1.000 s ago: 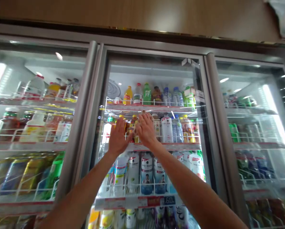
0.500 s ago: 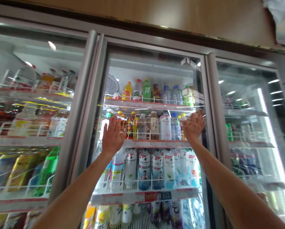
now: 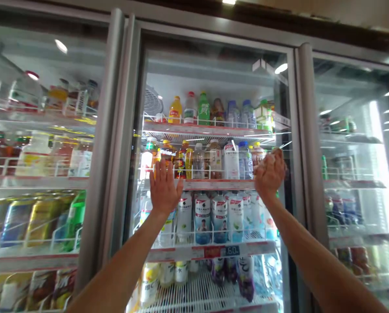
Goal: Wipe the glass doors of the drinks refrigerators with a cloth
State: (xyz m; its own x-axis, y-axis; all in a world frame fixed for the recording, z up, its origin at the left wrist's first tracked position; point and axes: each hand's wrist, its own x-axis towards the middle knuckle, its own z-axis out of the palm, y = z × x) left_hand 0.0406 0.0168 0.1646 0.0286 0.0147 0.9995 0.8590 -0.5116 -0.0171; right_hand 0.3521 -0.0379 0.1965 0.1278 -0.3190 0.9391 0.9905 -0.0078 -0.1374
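Note:
My left hand (image 3: 164, 187) lies flat with fingers spread against the glass door (image 3: 210, 56) of a drinks fridge, over the front of the middle shelf. Near the right side of the same door, my right hand (image 3: 270, 177) is closed around a crumpled pale cloth (image 3: 262, 167), only partly visible under the fingers. Behind the glass, bottles stand in rows: an orange drink bottle (image 3: 175, 111) and a green bottle (image 3: 204, 108) on the top shelf, and white-and-blue bottles (image 3: 202, 219) lower down.
A metal door post (image 3: 111, 130) rises at the left, another (image 3: 307, 130) at the right. Beyond them are neighbouring glass doors, with gold cans (image 3: 44, 219) and a green bottle (image 3: 74, 221) behind the left one. A price strip (image 3: 214, 251) runs along a lower shelf.
The view has tilted down, showing more of the lower shelves. Both hands sit slightly lower against the shelves behind the glass. The left hand stays flat and the right stays closed.

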